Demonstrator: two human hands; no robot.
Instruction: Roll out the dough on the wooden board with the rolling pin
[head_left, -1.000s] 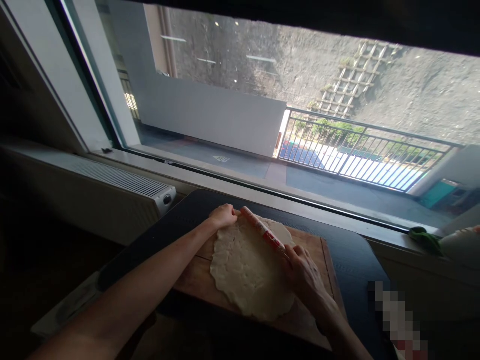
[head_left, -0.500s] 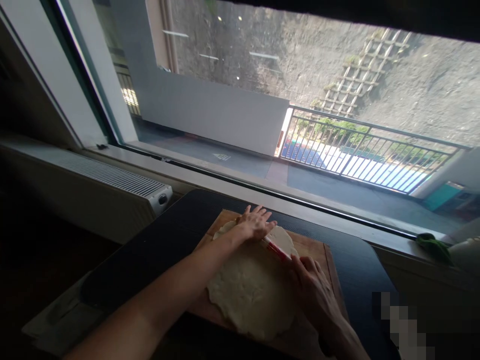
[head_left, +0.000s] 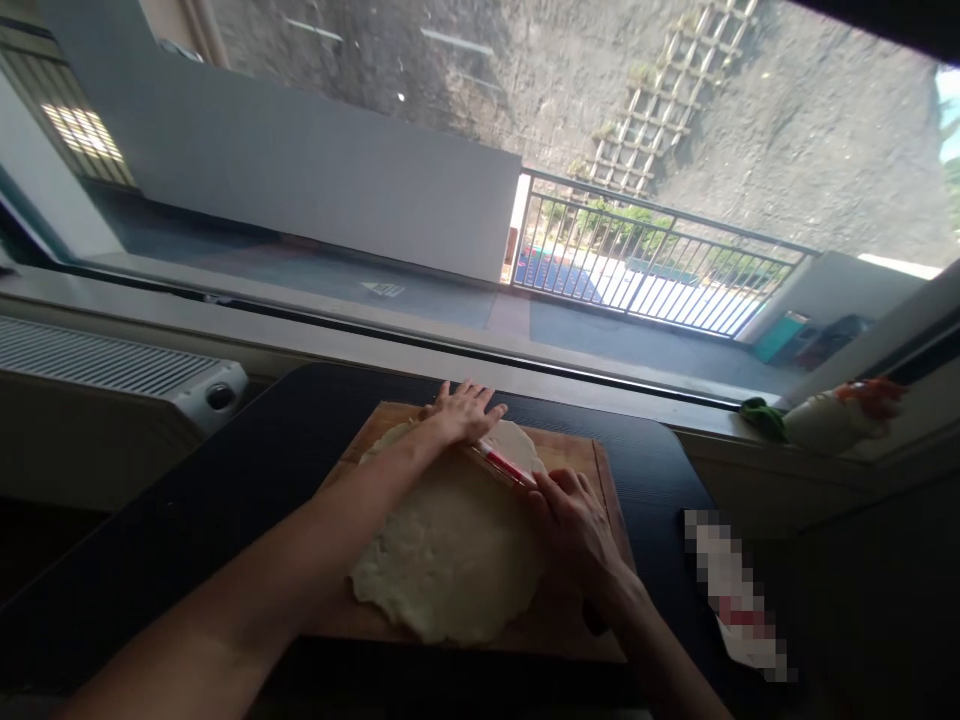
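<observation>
A wide, thin sheet of dough (head_left: 450, 560) with an uneven edge lies on a wooden board (head_left: 570, 455). Across its far part runs a slim rod (head_left: 504, 464), red, white and partly clear; its exact kind is unclear. My left hand (head_left: 463, 412) rests with fingers spread and palm down over the rod's far left end, which it hides. At the other end, my right hand (head_left: 574, 515) has its fingers curled round the rod. My left forearm covers the dough's left side.
The board lies on a dark table (head_left: 247, 500) with rounded corners. A radiator (head_left: 112, 360) stands to the left, below a large window. On the sill at right are a green cloth-like thing (head_left: 763, 418) and a pale container (head_left: 817, 425). A blurred-out item (head_left: 739, 600) lies at the table's right.
The camera view has swung right, so the table and hands appear further left. More of the rod's red part shows between my hands. Both hands keep nearly the same place on it.
</observation>
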